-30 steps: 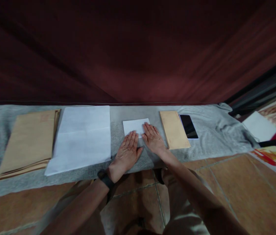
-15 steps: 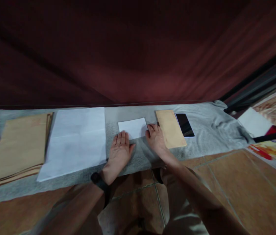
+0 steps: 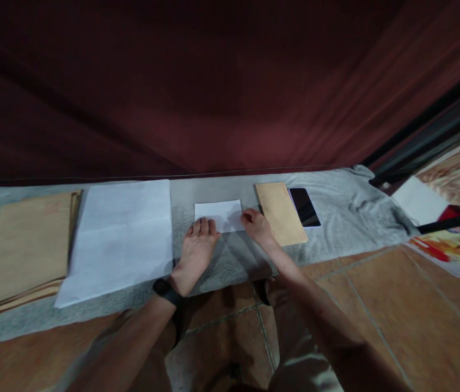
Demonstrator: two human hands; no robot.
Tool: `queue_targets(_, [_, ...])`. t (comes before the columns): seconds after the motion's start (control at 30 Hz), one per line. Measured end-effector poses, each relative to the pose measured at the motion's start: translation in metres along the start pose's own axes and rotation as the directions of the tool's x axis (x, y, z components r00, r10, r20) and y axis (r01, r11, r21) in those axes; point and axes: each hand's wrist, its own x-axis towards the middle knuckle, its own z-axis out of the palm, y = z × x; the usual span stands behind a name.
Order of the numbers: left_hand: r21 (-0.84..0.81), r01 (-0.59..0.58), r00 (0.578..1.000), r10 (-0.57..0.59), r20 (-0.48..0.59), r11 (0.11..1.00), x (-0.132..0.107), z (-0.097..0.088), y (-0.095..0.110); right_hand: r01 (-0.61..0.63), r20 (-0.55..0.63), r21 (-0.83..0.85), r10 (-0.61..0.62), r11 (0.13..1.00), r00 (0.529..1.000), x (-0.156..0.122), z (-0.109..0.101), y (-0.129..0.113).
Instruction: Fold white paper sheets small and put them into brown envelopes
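Note:
A small folded sheet of white paper (image 3: 221, 211) lies on the grey cloth in front of me. My left hand (image 3: 199, 245) rests on its lower left corner, fingers outstretched and the thumb close to the near edge. At the right edge, my right hand (image 3: 256, 224) is curled with thumb and fingertips pinched on the paper; the exact grip is partly hidden. Just right of that hand lies a tan envelope (image 3: 282, 212).
A phone (image 3: 305, 207) lies beside the envelope. On the left are large white sheets (image 3: 119, 239) and a stack of brown envelopes (image 3: 25, 247). All lie on a narrow grey cloth (image 3: 344, 218), with a dark red curtain (image 3: 230, 109) behind and floor tiles in front.
My right hand has gone from lying flat beside the paper to pinching its right edge. My left thumb has drawn in towards the paper. The view has shifted slightly.

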Motion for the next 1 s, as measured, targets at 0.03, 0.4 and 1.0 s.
queue_targets(0.03, [0.008, -0.009, 1.0, 0.009, -0.003, 1.0, 0.0, 0.0, 0.001, -0.01, -0.006, 0.043, 0.01, 0.999, 1.0, 0.002, 0.001, 0.002])
queue_targets(0.4, [-0.053, -0.028, 0.992, 0.021, -0.121, 0.998, 0.0, -0.006, -0.004, -0.121, 0.091, 0.765, 0.08, 0.632, 0.993, 0.011, 0.003, 0.0])
queue_targets(1.0, [-0.925, 0.14, 0.83, -0.467, 0.304, -0.354, 0.01, -0.007, 0.01, -0.204, 0.236, 0.864, -0.012, 0.459, 0.972, -0.01, 0.004, -0.021])
